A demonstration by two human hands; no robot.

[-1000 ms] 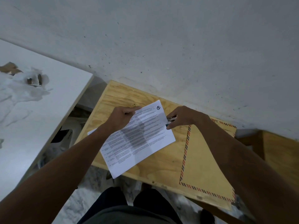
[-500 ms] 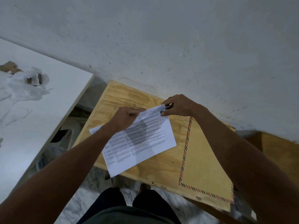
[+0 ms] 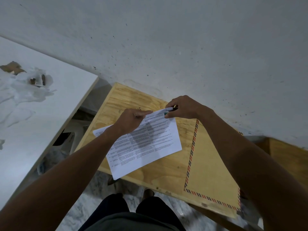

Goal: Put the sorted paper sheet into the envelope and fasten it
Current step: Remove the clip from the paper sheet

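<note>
Dim, cool, even light, soft hand shadow on the paper sheet point(image 3: 141, 140), wide-angle bending and blur at edges.

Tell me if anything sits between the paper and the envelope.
Nothing visible does. Only bare wooden board separates the paper from the envelope to its right. The right hand pinches the paper's far corner, the left hand its top edge.

bench point(image 3: 126, 104): pale plywood top, set against the grey wall; grain and a few dark knots show
paper sheet point(image 3: 145, 144): printed, lies askew on the bench; near corner overhangs the front edge
envelope point(image 3: 211, 165): brown, striped red-and-dark border; flat on the bench, just right of the sheet, near the front edge
</note>
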